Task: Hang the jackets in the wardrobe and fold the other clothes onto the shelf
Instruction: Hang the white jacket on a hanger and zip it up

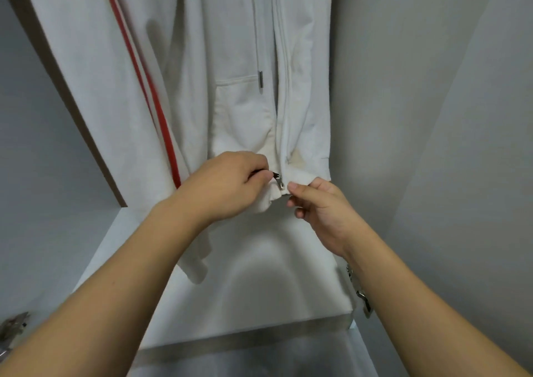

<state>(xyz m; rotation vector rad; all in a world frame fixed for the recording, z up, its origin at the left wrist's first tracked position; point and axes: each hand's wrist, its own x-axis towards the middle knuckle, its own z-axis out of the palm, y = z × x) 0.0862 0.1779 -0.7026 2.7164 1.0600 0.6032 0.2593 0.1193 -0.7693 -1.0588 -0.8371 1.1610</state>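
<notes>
The white jacket point(236, 59) hangs lengthwise above my hands; my left hand point(227, 186) pinches the zipper pull point(277, 176), my right hand point(323, 206) pinches the hem point(300, 179).

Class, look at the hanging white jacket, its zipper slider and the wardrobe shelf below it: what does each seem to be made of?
Jacket: soft matte knit, probably cotton fleece; it drapes and creases.
Zipper slider: shiny silver, likely metal; it glints.
Wardrobe shelf: smooth white board, probably laminate; it shows a soft sheen.
</notes>
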